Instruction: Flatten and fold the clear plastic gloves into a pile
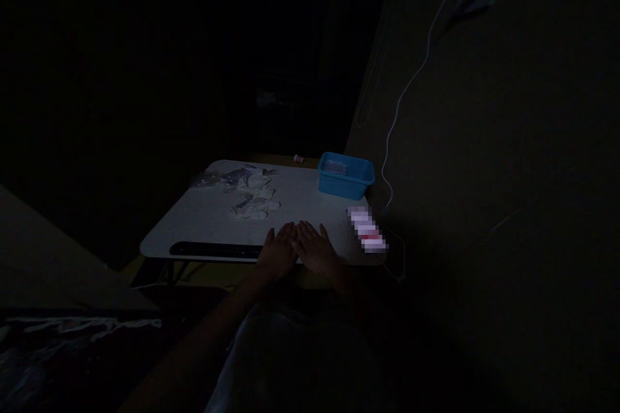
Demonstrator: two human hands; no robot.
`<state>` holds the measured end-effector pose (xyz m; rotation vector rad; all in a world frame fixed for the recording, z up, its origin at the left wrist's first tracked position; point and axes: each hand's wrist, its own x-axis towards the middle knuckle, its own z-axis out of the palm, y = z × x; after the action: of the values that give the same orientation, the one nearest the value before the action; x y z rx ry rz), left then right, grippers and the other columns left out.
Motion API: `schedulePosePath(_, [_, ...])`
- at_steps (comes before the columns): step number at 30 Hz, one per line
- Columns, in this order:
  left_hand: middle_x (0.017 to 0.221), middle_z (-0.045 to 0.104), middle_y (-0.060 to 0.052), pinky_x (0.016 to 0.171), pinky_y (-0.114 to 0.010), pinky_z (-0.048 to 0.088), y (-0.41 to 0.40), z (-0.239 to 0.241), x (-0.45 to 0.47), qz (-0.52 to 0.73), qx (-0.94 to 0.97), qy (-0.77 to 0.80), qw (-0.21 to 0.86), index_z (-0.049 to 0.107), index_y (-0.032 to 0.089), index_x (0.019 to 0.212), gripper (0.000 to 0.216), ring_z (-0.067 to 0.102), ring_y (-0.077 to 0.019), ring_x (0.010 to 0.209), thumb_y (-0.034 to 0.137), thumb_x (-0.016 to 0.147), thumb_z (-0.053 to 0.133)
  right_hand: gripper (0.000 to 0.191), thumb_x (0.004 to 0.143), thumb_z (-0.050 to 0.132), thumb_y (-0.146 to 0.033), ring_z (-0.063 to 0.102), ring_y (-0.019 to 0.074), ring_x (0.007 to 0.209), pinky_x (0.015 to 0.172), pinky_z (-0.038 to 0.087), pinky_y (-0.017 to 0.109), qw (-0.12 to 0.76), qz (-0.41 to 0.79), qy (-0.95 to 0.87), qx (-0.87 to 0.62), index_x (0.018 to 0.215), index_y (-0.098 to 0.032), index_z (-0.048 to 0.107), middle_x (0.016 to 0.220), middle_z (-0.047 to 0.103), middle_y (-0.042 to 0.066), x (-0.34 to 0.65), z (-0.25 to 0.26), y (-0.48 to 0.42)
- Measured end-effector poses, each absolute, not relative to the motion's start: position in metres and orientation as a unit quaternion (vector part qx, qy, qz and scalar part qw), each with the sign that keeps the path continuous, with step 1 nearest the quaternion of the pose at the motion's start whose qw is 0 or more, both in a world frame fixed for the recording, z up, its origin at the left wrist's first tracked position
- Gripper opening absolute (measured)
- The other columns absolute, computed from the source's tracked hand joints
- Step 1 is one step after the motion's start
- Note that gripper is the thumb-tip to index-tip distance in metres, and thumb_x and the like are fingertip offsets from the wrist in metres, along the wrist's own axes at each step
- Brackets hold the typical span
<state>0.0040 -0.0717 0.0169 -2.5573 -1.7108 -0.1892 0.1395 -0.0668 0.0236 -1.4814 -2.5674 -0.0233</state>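
The scene is very dark. My left hand (278,248) and my right hand (314,247) lie flat, palms down and side by side, on the near edge of a small white table (203,219). Their fingers are stretched out and hold nothing. A heap of pale gloves (252,197) lies on the table just beyond the hands. A blue plastic tub (345,175) stands at the far right corner. A small blurred pink and white packet (367,228) lies right of my right hand.
A dark groove (216,249) runs along the table's front edge. A clear plastic wrapper (213,179) lies at the far left. A white cable (411,80) hangs down the wall on the right. A small red-and-white object (298,159) sits behind the table.
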Motion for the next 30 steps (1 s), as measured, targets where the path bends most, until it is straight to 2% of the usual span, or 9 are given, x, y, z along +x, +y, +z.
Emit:
schedulePosePath(14, [0.140,0.029,-0.012,0.101,-0.048,0.021,-0.0721,0.0171,0.0057,-0.066,-0.829,-0.555,0.035,0.029,0.013,0.134,0.051,0.024,-0.0225,0.130,0.026,0.085,0.027,0.054,0.091,0.012,-0.043,0.015,0.0176,0.132,0.106,0.004,0.046,0.098,0.025,-0.857,-0.506,0.135,-0.015,0.027,0.142,0.025,0.008,0.1374,0.0245,-0.0658])
schedulePosePath(30, [0.140,0.028,-0.015,0.100,-0.051,0.019,-0.0759,0.0204,0.0092,-0.051,-0.808,-0.585,0.047,0.032,0.010,0.132,0.051,0.023,-0.0254,0.129,0.027,0.084,0.027,0.055,0.090,0.011,-0.044,0.015,0.0167,0.132,0.105,0.007,0.047,0.097,0.043,-0.850,-0.515,0.134,-0.016,0.028,0.142,0.023,0.007,0.1373,0.0253,-0.0655])
